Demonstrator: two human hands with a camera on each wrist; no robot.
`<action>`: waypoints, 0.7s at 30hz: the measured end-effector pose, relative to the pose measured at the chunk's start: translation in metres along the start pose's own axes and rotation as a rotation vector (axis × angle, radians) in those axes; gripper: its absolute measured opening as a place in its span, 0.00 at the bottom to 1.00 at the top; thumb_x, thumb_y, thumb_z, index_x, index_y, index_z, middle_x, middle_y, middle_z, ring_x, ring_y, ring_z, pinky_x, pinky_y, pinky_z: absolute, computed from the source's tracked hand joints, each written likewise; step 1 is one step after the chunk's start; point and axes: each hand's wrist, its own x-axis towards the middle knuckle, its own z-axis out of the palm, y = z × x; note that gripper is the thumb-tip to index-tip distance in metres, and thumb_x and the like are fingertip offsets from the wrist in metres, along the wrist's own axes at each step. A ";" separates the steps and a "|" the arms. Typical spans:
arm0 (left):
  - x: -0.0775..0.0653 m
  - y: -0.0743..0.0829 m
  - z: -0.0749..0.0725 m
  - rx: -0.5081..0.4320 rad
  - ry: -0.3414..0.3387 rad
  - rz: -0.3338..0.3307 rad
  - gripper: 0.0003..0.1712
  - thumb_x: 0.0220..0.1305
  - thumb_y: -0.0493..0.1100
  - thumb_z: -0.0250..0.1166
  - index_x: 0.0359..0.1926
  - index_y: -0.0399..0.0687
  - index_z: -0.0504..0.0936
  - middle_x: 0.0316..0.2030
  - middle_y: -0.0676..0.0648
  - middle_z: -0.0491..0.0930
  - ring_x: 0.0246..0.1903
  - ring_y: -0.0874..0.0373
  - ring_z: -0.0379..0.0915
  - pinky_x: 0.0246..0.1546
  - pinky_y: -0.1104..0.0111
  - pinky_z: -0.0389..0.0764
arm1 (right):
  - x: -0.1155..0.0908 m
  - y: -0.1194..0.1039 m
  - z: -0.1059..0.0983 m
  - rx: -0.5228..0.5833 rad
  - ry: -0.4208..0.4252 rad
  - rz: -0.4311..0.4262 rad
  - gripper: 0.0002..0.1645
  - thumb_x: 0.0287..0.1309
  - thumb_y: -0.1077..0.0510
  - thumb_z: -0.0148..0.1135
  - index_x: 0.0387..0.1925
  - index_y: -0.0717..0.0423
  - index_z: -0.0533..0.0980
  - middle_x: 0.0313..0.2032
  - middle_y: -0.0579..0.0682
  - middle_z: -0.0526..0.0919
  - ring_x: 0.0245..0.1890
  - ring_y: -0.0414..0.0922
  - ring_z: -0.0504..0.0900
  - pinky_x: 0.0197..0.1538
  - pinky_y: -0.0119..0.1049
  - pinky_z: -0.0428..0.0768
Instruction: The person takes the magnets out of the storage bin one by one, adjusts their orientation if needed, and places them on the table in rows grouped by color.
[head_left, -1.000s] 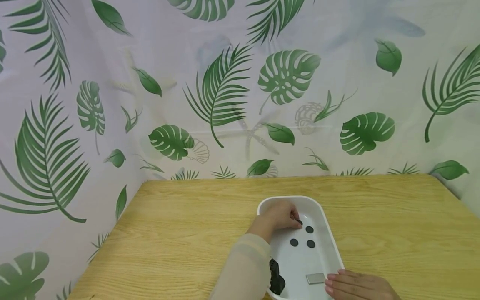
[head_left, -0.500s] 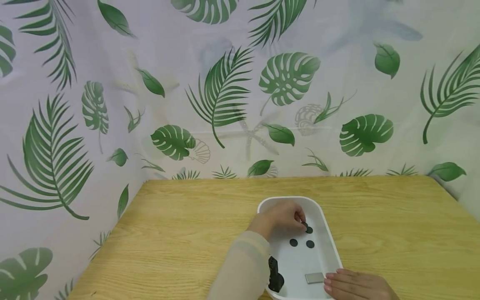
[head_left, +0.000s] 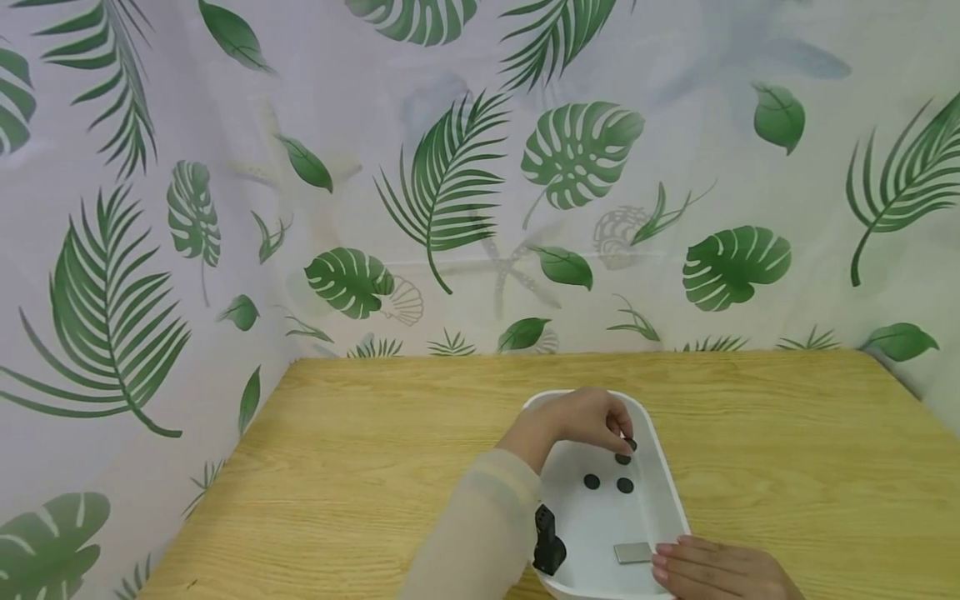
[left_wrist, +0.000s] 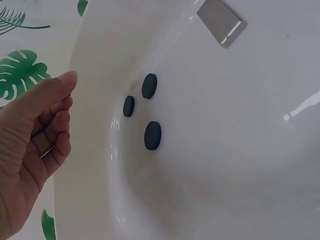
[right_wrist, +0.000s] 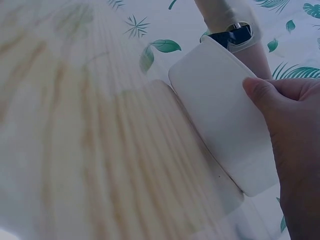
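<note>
A white tray sits on the wooden table near its front edge. My left hand reaches into the tray's far end and pinches a small black disc at its fingertips, just above the tray floor. Three more black discs lie on the tray bottom below it, the nearest right beside the held one. A flat silver bar lies at the tray's near end. My right hand rests with straight fingers on the tray's near right rim, one digit against the outer wall.
Leaf-printed curtain walls the table at the back and on the left. Bare wood stretches to the left and right of the tray. A black wrist camera sits on my left sleeve over the tray's near left rim.
My left hand has moved right across the tray's far end, carrying the pinched disc past the lying discs. The right hand has stayed on the rim.
</note>
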 end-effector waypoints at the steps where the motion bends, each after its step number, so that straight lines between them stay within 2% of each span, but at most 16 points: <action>1: -0.001 0.001 -0.001 -0.006 -0.005 0.002 0.07 0.56 0.46 0.70 0.35 0.51 0.82 0.27 0.58 0.76 0.26 0.69 0.67 0.28 0.80 0.70 | 0.000 0.000 0.000 -0.005 -0.001 0.003 0.20 0.61 0.52 0.60 0.41 0.66 0.82 0.38 0.56 0.86 0.44 0.44 0.84 0.54 0.29 0.74; 15: -0.014 0.002 -0.017 -0.129 -0.072 0.089 0.06 0.56 0.42 0.69 0.36 0.48 0.83 0.26 0.56 0.77 0.26 0.68 0.69 0.29 0.79 0.72 | -0.005 0.001 0.000 -0.006 -0.023 0.018 0.21 0.61 0.51 0.61 0.42 0.67 0.82 0.39 0.56 0.86 0.45 0.44 0.84 0.55 0.29 0.73; 21: -0.023 -0.005 -0.024 -0.179 -0.030 0.112 0.07 0.56 0.42 0.69 0.36 0.48 0.83 0.26 0.56 0.78 0.26 0.68 0.70 0.30 0.78 0.73 | -0.004 0.001 0.000 0.002 -0.022 0.003 0.21 0.61 0.52 0.61 0.43 0.67 0.81 0.39 0.56 0.86 0.45 0.45 0.84 0.56 0.30 0.73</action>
